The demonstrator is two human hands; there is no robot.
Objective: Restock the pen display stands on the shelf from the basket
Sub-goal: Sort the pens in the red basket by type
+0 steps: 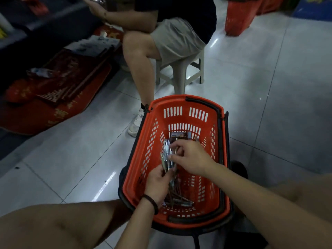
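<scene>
both forearms are reaching forward and down, bare, converging toward the middle of the view. the left hand (pixel 158 183) is sitting lower and nearer the body, with its fingers curling round the lower part of a bundle of pens (pixel 168 159) and gripping it. a dark band (pixel 150 202) is circling the left wrist. the right hand (pixel 191 158) is lying just beyond the left, back of hand facing up. its fingers and thumb are curling inward and pinching the upper part of the same bundle.
</scene>
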